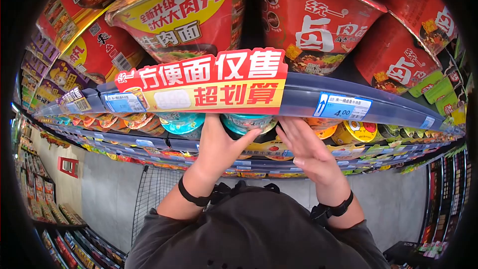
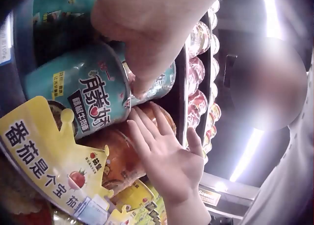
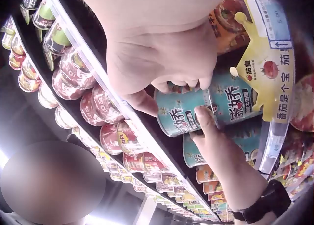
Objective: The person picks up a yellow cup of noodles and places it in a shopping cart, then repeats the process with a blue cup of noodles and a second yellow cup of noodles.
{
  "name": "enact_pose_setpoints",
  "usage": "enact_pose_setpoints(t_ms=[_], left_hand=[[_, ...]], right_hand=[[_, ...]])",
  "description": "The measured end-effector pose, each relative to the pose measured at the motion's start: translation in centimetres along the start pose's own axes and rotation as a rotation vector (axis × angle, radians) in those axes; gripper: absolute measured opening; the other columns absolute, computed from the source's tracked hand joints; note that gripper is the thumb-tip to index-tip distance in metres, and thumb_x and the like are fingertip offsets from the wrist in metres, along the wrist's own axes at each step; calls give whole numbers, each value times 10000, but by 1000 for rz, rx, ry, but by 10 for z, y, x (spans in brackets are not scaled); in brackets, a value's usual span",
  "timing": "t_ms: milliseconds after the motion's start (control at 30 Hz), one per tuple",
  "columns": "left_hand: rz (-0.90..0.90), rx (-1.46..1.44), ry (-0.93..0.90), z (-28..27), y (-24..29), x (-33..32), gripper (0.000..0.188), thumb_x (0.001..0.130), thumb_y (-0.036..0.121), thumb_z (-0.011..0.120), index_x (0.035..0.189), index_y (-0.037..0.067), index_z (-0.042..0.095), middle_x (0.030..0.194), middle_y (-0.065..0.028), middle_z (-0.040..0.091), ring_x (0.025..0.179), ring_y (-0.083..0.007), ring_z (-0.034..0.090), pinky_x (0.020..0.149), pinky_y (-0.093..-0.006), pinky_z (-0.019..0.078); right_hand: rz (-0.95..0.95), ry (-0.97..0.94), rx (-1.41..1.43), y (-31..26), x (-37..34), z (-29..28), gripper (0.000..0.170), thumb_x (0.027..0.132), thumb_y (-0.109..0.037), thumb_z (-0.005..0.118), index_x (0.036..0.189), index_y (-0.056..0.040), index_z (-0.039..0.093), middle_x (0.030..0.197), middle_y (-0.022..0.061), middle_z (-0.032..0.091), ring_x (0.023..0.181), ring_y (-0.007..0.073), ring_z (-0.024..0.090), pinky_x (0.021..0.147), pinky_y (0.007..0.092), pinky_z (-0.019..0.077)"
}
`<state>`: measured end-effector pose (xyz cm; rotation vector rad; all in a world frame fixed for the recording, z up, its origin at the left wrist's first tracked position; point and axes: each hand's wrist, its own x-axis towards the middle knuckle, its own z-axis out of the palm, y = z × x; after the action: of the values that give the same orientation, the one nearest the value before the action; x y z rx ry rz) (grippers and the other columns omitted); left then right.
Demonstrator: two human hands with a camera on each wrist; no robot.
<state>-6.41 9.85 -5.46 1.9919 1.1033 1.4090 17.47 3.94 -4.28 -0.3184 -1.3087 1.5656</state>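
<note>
My left hand grips a teal instant noodle cup, fingers at one side and thumb across the front near its lower rim. This cup sits on top of another teal cup with Chinese lettering. My right hand is at the opposite side, its fingers fairly straight and its fingertips close against the upper cup. In the left wrist view, the right palm faces the camera. The head view shows the teal cup partly, under the shelf edge, with the left fingertips hidden there.
A blue-grey shelf edge with a red and yellow sign runs above my hands. Large red noodle tubs stand on that shelf. A yellow crown-shaped card fronts the lower shelf. Behind me is a wire cart.
</note>
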Motion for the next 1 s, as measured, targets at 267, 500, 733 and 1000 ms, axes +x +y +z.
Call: enact_pose_setpoints(t_ms=[267,500,733,1000], left_hand=[[3,140,7,6,10,6,829,793,130,889,1422,-32,374,1348,-220,553,1255,-331,574,1091,-433,436],[16,88,91,12,20,-5,1031,796,183,901,1534,-68,227,1425,-343,493,1325,-480,528,1089,-473,443],[-47,248,92,11,53,-79,1079,859,51,809,1645,5,72,1624,-269,359,1505,-384,377,1203,-456,344],[-257,292,196,-5,85,-216,911,875,13,758,1625,33,242,1575,-220,448,1482,-347,420,1220,-460,312]], right_hand=[[24,-8,28,-7,-6,2,901,895,9,582,1657,13,101,1738,198,107,1623,318,69,1296,485,70],[120,-116,31,-29,-47,5,873,939,-65,589,1663,1,106,1702,268,197,1601,358,180,1283,484,150],[242,-26,-5,-40,-127,3,807,943,-200,634,1625,12,257,1602,333,370,1494,454,392,1233,542,284],[373,58,135,-17,-207,-4,626,964,-198,640,1523,4,442,1462,255,563,1351,363,564,1154,494,411]])
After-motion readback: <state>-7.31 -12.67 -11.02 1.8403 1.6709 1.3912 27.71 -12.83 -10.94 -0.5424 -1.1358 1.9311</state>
